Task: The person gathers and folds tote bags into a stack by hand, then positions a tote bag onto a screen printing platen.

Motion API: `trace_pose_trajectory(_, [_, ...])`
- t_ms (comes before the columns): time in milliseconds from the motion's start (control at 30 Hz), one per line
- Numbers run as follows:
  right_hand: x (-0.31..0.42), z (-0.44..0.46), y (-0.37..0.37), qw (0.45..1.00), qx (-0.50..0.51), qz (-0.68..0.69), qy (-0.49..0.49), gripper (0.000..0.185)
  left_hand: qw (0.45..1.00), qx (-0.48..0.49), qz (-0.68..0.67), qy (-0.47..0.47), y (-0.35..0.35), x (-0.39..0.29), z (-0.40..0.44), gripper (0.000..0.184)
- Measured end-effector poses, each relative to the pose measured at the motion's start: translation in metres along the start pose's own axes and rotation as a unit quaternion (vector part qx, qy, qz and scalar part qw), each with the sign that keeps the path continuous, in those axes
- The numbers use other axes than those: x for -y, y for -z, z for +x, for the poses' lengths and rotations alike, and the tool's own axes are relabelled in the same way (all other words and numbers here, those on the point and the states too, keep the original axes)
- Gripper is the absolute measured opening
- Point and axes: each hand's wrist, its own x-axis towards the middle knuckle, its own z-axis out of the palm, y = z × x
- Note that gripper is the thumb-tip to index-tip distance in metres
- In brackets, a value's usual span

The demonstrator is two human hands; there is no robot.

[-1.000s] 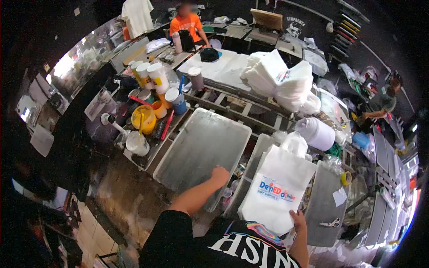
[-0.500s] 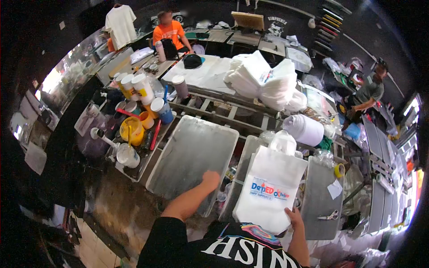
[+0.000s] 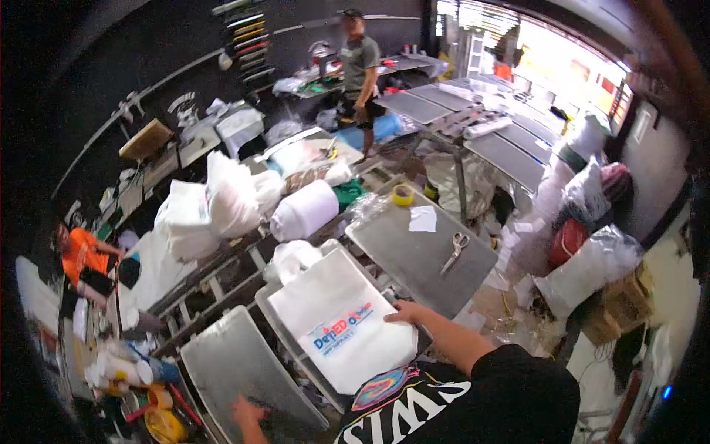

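A white bag (image 3: 359, 329) with a blue and red "DepED" print lies flat on a pale-edged board in front of me. My right hand (image 3: 407, 314) is at the bag's right edge, fingers closed on it. My left hand (image 3: 248, 411) is low over the bare grey board (image 3: 240, 362) to the left. It is slightly blurred, its fingers look apart, and I see nothing in it. The bag's handle end is bunched at the board's far edge.
To the right, a grey board (image 3: 421, 251) carries scissors (image 3: 455, 251), yellow tape (image 3: 403, 194) and a paper scrap (image 3: 423, 219). Behind are a stack of white bags (image 3: 214, 207) and a white roll (image 3: 305, 211). Paint tubs (image 3: 164, 425) stand lower left. Two people are farther off.
My view has swung to the right, bringing the bright doorway and the sacks on the right into sight. My right hand stays at the bag's edge; my left hand remains at the left board.
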Motion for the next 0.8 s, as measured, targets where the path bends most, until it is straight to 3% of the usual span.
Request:
trace_pose_trajectory(133, [0.011,-0.012,-0.001,1.000,-0.024,-0.001,-0.002,0.095,0.998,0.020,0.006,0.053,-0.084,0.030,0.047,0.121])
trace_pose_trajectory(167, [0.021,-0.022,0.000,0.999,-0.032,0.007,-0.005,0.095,0.996,-0.051,-0.052,0.044,-0.081,0.022,0.043,0.094])
trace_pose_trajectory(267, [0.030,-0.028,0.004,0.999,-0.016,-0.021,-0.040,0.100,0.996,0.005,0.083,-0.022,-0.015,-0.015,-0.018,0.110])
trace_pose_trajectory(400, [0.008,-0.007,-0.001,1.000,-0.001,-0.004,-0.017,0.101,0.996,0.017,0.074,-0.037,-0.068,0.028,0.048,0.110])
trace_pose_trajectory(600, [0.019,-0.013,0.002,1.000,-0.027,-0.005,-0.010,0.102,0.992,0.043,0.016,-0.120,-0.080,0.045,0.070,0.087])
trace_pose_trajectory(667, [0.018,-0.009,0.003,1.000,-0.013,0.002,0.000,0.101,0.983,0.138,0.059,0.101,-0.020,-0.003,0.014,0.155])
trace_pose_trajectory(800, [0.001,0.006,0.002,1.000,-0.009,0.026,-0.002,0.103,0.993,0.096,0.045,0.047,-0.045,0.015,0.021,0.156])
